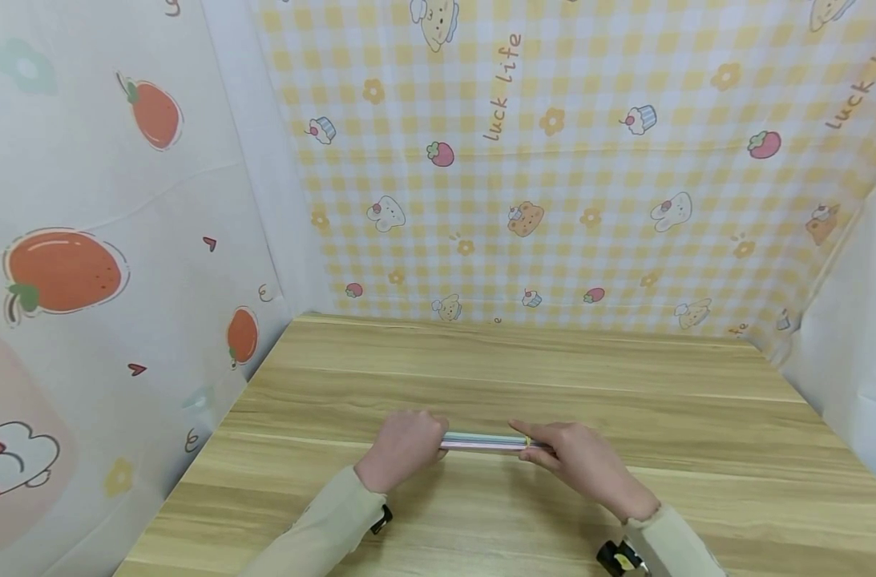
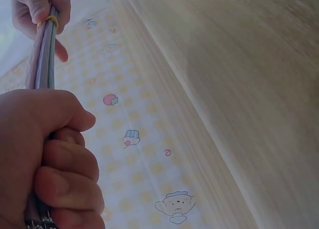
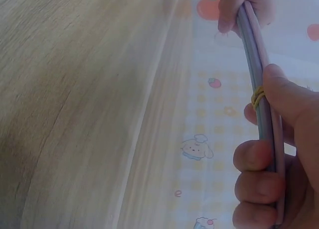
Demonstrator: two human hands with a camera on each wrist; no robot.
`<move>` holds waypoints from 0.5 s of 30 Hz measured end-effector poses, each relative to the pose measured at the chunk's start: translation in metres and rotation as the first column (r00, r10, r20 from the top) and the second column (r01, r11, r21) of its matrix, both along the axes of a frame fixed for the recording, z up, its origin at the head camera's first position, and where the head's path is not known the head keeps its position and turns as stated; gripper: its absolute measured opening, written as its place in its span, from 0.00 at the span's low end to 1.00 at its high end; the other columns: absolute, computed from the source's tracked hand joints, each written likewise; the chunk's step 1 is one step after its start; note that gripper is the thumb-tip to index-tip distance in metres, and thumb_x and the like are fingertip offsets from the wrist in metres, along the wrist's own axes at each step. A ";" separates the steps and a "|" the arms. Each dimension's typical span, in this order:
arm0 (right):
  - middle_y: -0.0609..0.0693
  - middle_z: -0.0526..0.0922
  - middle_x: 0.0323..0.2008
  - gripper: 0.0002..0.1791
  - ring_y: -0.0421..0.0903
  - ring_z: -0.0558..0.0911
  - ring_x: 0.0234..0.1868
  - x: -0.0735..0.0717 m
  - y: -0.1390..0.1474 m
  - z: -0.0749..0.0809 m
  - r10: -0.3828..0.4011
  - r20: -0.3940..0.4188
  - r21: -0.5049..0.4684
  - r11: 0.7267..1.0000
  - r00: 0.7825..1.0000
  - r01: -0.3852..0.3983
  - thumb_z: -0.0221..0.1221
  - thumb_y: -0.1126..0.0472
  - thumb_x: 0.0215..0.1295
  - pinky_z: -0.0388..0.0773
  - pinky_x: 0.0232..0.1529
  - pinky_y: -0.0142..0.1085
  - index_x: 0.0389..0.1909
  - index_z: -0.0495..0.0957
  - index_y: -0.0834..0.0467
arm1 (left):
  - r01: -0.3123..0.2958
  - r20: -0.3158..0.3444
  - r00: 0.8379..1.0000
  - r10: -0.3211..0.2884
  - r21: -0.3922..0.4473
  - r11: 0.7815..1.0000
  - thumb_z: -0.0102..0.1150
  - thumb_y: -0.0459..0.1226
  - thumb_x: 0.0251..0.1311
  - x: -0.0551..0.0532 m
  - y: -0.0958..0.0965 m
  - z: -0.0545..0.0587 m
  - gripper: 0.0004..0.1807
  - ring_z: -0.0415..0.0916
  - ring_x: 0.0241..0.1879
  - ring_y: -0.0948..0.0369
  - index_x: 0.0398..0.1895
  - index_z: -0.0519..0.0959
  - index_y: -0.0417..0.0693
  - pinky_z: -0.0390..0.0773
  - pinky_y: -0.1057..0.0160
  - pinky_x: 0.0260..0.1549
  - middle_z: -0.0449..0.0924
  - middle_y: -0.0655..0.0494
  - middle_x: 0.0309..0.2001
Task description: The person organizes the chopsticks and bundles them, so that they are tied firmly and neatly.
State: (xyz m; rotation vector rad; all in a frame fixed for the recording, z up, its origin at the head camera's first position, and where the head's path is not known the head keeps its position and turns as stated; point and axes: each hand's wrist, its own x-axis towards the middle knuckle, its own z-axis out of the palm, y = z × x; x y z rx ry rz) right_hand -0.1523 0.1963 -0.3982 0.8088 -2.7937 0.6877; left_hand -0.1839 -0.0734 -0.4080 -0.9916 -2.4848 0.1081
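Note:
A bundle of slim pastel pencil-like sticks (image 1: 482,441) in pink, lilac and pale green is held level above the wooden table. My left hand (image 1: 407,449) grips one end, its fingers curled round the sticks in the left wrist view. Around the other end curl the fingers of my right hand (image 3: 294,154), with the thumb lying along the sticks. A yellow rubber band (image 3: 258,96) circles the bundle beside the right thumb and index finger. Both ends of the sticks are largely hidden by the hands.
The wood-grain table (image 1: 524,369) spreads beneath both hands. A yellow checked cloth (image 1: 589,168) with cartoon prints hangs behind it, and a white cloth (image 1: 156,304) with fruit prints covers the left side. Another white cloth (image 1: 856,344) hangs at the right.

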 end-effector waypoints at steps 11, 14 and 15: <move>0.46 0.81 0.21 0.17 0.34 0.71 0.19 -0.005 0.010 0.002 0.002 0.202 -0.271 0.961 0.979 0.053 0.50 0.52 0.71 0.68 0.19 0.29 0.44 0.84 0.58 | 0.014 0.029 0.999 -0.014 0.017 1.000 0.68 0.41 0.49 -0.001 -0.002 0.000 0.13 0.49 0.13 0.72 0.15 0.74 0.52 0.52 0.76 0.09 0.67 0.65 0.12; 0.49 0.83 0.24 0.19 0.36 0.74 0.19 -0.005 0.011 0.001 -0.032 0.266 -0.324 0.938 0.964 0.120 0.48 0.51 0.73 0.70 0.20 0.29 0.43 0.84 0.58 | 0.011 0.037 0.999 -0.012 0.017 1.000 0.67 0.41 0.50 -0.001 -0.002 0.000 0.13 0.49 0.13 0.71 0.15 0.74 0.52 0.52 0.76 0.09 0.66 0.65 0.11; 0.50 0.83 0.24 0.20 0.38 0.75 0.19 -0.005 0.011 0.001 -0.044 0.278 -0.337 0.931 0.959 0.140 0.48 0.50 0.73 0.71 0.20 0.31 0.42 0.84 0.58 | 0.008 0.036 0.999 -0.009 0.015 1.000 0.67 0.41 0.50 -0.002 -0.002 0.000 0.13 0.49 0.13 0.71 0.15 0.74 0.52 0.52 0.76 0.09 0.65 0.65 0.11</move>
